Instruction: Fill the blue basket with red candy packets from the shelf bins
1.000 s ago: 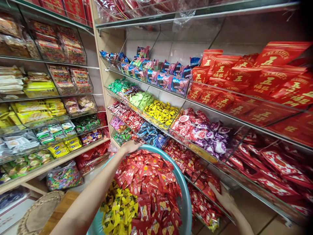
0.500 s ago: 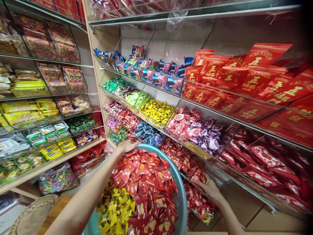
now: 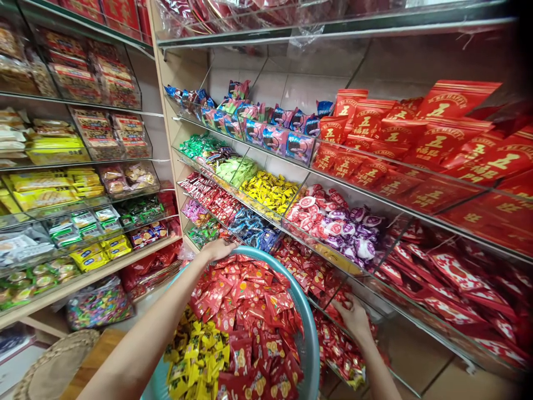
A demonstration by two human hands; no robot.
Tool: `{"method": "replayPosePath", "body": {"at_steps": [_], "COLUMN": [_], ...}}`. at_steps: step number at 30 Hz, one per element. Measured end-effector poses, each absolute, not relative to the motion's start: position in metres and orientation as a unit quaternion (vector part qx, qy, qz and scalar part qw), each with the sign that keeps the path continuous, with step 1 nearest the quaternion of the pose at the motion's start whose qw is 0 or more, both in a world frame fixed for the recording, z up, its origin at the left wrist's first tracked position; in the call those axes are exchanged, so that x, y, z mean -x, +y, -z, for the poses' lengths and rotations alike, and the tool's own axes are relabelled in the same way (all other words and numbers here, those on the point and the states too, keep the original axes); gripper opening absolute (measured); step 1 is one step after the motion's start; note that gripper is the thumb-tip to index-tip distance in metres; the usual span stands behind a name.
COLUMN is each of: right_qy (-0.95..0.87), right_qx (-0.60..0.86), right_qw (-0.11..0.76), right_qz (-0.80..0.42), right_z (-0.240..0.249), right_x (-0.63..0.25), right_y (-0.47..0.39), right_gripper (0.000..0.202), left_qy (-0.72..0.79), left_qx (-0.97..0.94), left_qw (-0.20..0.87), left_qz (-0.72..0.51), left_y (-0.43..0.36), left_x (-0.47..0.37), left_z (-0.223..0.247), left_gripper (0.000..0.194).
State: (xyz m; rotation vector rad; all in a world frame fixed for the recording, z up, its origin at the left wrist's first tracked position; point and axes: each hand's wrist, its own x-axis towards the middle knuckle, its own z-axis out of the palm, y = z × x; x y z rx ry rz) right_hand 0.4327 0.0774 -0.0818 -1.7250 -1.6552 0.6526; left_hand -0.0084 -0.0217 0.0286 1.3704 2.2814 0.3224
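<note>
A teal plastic basin [image 3: 306, 300] stands in front of me, filled with small wrapped candies. Red packets [image 3: 241, 289] cover its far part, darker red packets with orange-slice prints [image 3: 260, 364] lie nearer me, and yellow-wrapped candies [image 3: 195, 350] are at its left. My left hand [image 3: 219, 250] is closed over the basin's far rim. To the right of the basin, my right hand [image 3: 352, 316] reaches to the low shelf compartment of red packets [image 3: 308, 272]. Its fingers are apart at the packets, with nothing visibly held; the fingertips are partly hidden.
Glass-fronted shelves hold yellow candies [image 3: 270, 191], red and purple wrapped sweets [image 3: 337, 222] and large red bags [image 3: 453, 144]. The glass shelf edge [image 3: 325, 253] runs just above my right hand. At lower left are a bag of colourful candies [image 3: 100, 303] and a woven stool [image 3: 58, 364].
My right hand has shifted slightly and turned more upright at the red packets. My left hand keeps its hold on the basin rim. The view has tilted a little.
</note>
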Motion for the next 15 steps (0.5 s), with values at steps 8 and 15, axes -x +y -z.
{"method": "replayPosePath", "body": {"at_steps": [8,15], "right_qy": [-0.583,-0.601], "right_qx": [0.676,0.669], "right_qw": [0.359,0.338], "right_qz": [-0.272,-0.278], "right_z": [0.0763,0.0835], "right_x": [-0.4383,-0.4408], "right_y": [0.0719,0.0780], "right_gripper": [0.075,0.072], "left_qy": [0.827,0.835], "left_qx": [-0.499,-0.492], "left_qw": [0.228,0.219], "left_qz": [-0.126,-0.116], "left_y": [-0.0219,-0.0227], "left_x": [0.0107,0.0106], "left_z": [-0.0231,-0.0216], "left_gripper": [0.062,0.063]}}
